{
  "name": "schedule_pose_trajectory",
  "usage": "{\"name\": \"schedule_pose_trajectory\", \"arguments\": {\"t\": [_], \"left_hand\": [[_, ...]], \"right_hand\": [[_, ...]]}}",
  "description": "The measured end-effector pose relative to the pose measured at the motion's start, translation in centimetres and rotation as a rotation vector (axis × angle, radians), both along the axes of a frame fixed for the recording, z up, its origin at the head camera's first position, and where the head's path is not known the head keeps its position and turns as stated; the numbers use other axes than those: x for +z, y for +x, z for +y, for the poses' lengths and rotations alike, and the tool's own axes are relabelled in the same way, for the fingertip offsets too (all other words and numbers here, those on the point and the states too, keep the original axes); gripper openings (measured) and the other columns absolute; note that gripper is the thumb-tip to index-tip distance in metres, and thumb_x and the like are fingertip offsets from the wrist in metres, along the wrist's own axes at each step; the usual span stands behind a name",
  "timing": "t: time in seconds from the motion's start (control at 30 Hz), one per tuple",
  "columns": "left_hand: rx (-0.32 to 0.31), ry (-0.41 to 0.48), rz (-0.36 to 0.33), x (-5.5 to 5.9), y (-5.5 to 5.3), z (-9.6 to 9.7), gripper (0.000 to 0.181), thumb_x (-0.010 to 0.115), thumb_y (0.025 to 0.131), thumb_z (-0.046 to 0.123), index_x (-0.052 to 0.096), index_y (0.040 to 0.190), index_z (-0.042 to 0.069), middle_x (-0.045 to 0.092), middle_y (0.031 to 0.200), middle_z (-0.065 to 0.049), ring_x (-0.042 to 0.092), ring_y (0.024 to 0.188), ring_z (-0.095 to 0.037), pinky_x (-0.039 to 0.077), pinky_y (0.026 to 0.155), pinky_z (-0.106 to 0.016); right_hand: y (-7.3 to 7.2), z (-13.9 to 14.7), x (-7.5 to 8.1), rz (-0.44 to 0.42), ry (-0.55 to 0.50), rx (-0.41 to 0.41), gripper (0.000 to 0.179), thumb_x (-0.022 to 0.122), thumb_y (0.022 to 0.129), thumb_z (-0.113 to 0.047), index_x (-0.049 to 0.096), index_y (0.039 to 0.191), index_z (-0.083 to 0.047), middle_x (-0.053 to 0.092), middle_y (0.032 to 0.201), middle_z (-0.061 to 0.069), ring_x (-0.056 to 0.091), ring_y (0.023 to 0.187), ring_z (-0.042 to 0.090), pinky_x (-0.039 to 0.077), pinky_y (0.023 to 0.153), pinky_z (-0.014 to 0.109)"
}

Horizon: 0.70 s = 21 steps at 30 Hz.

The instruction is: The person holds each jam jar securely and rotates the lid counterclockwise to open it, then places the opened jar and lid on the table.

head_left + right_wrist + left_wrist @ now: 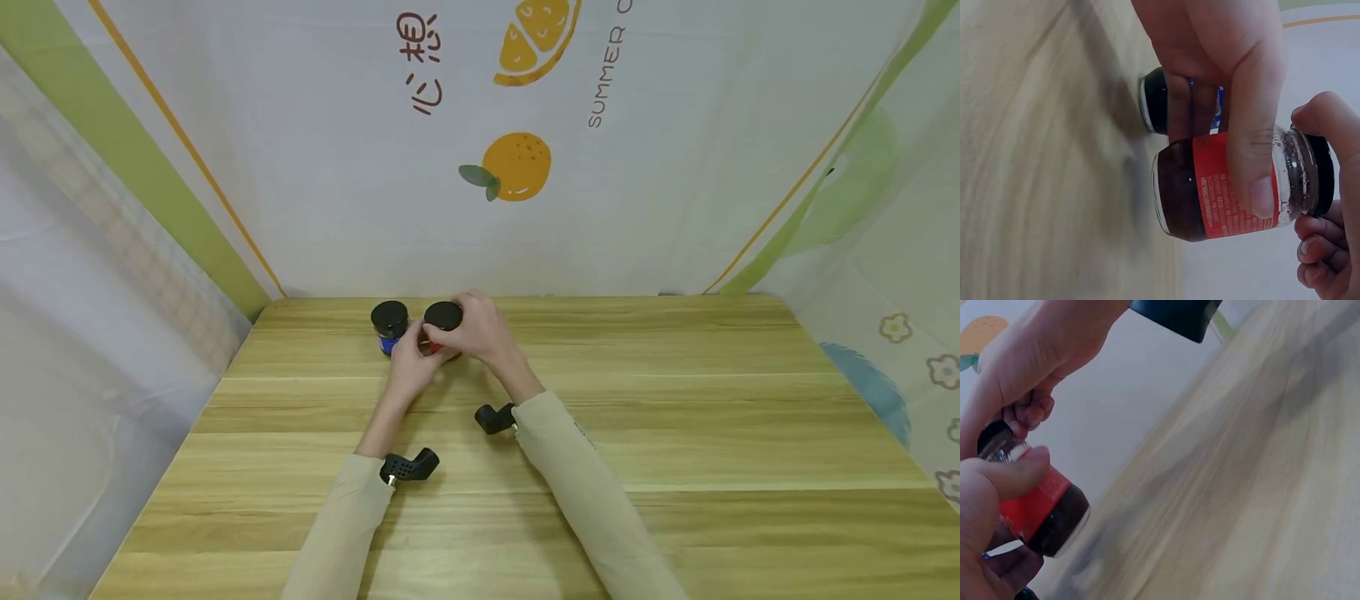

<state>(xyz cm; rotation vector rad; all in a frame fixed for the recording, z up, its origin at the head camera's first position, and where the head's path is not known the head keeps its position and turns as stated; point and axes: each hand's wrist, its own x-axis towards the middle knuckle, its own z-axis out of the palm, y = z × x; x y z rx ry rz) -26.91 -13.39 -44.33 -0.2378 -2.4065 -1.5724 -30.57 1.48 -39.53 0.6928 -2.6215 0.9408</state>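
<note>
A glass jar with a red label (pixel 1216 187), dark contents and a black lid (pixel 443 315) is between both hands, its base seemingly just above the table. My left hand (pixel 414 364) grips the jar's body, thumb across the red label. With thumb and curled fingers, my right hand (pixel 480 327) holds the black lid, as the right wrist view shows. Just left of it stands a second jar (pixel 389 321) with a black lid and a blue label; in the right wrist view the left hand's fingers partly hide this jar.
Both jars are near the far edge of the wooden table (pixel 675 417). Behind it hangs a white cloth (pixel 360 208) printed with oranges. Each wrist carries a black camera mount (pixel 408 465).
</note>
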Motion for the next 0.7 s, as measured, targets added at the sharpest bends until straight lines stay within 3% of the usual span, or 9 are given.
{"name": "schedule_pose_trajectory", "arguments": {"t": [0.13, 0.3, 0.7], "left_hand": [[-0.018, 0.038, 0.020, 0.4, 0.2, 0.1, 0.039, 0.081, 0.088, 0.012, 0.061, 0.120, 0.000, 0.064, 0.115, -0.019, 0.063, 0.110, -0.032, 0.053, 0.094, -0.044], [-0.053, 0.059, 0.049, 0.8, 0.3, 0.2, 0.045, 0.081, 0.087, 0.012, 0.061, 0.125, 0.002, 0.060, 0.109, -0.016, 0.058, 0.105, -0.030, 0.052, 0.094, -0.046], [-0.071, 0.018, 0.110, 2.5, 1.4, 1.2, 0.040, 0.083, 0.083, 0.012, 0.063, 0.116, 0.001, 0.058, 0.110, -0.015, 0.055, 0.103, -0.028, 0.051, 0.092, -0.046]], "right_hand": [[0.4, 0.3, 0.6, 0.032, -0.043, 0.010, 0.045, 0.078, 0.083, -0.041, 0.072, 0.106, -0.002, 0.070, 0.103, 0.010, 0.065, 0.087, 0.023, 0.055, 0.070, 0.034], [0.8, 0.8, 1.0, 0.092, -0.079, 0.021, 0.041, 0.078, 0.082, -0.039, 0.074, 0.101, -0.003, 0.071, 0.097, 0.010, 0.065, 0.083, 0.022, 0.055, 0.067, 0.032], [2.5, 2.1, 2.3, 0.187, -0.177, 0.020, 0.039, 0.081, 0.079, -0.036, 0.073, 0.095, -0.001, 0.065, 0.084, 0.008, 0.056, 0.072, 0.020, 0.047, 0.060, 0.030]]}}
